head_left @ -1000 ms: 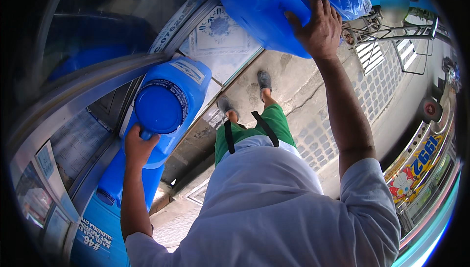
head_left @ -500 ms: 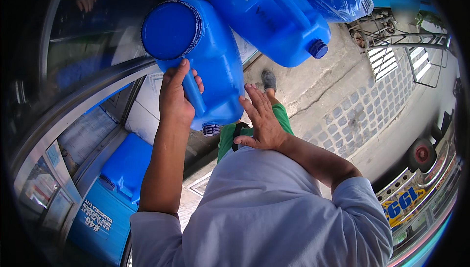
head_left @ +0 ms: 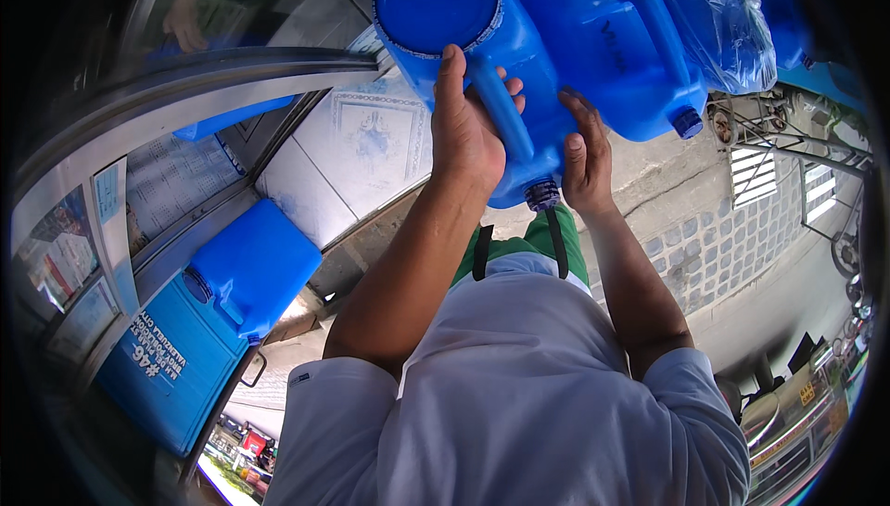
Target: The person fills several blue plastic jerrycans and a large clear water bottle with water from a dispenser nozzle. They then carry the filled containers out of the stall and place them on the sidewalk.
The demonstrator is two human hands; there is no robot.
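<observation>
A blue plastic water jug (head_left: 527, 51) with a wide round cap and a small dark capped spout is in front of me at upper middle. My left hand (head_left: 466, 130) is closed round its handle, thumb up near the wide cap. My right hand (head_left: 589, 158) rests against the jug's right side near the spout, fingers stretched out and thumb apart. A second blue jug (head_left: 612, 70), with dark handwriting on its side, stands just to the right, its spout cap facing me. The undersides of both jugs are hidden.
Farther right is a blue jug in clear plastic (head_left: 723, 24). At left, another blue jug (head_left: 255, 260) lies on a blue box (head_left: 171, 353), beside a metal-framed glass window (head_left: 250, 79). A metal-framed cart (head_left: 788, 149) and parked vehicles (head_left: 797, 413) are at right.
The held jug and my left hand have shifted right and up in the picture. My right hand has come against the jug's side. The whole view has swung, showing more of the left side.
</observation>
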